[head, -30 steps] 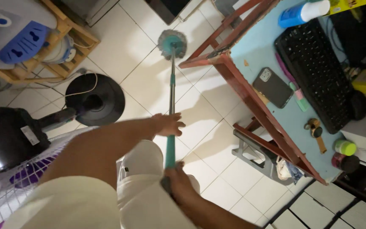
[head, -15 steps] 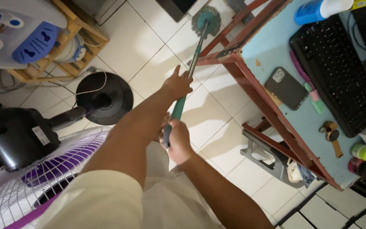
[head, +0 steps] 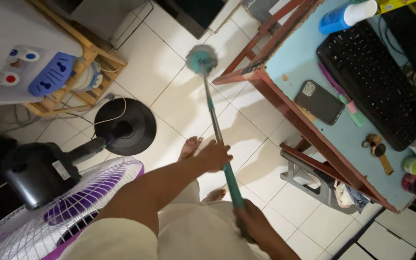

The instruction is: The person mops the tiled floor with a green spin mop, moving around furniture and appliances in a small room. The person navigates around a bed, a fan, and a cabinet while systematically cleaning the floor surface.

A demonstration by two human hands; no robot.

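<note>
I hold a long teal-handled mop (head: 216, 132) whose round grey-and-teal head (head: 201, 58) rests on the white tiled floor near a red table leg. My left hand (head: 214, 155) grips the pole about midway. My right hand (head: 252, 221) is closed around the lower end of the handle, close to my body. My bare feet (head: 190, 147) stand on the tiles beneath the pole.
A red-framed table with a light blue top (head: 298, 67) stands at right, carrying a black keyboard (head: 378, 82), a dark phone (head: 318, 102) and small jars. A standing fan with black base (head: 125, 126) and white-purple grille (head: 54, 212) is at left. A wooden rack (head: 85, 72) holds a water dispenser.
The mop head slid away from the table leg toward the open tiles, and the view shifted so my feet show under the pole. Both hands kept their grip.
</note>
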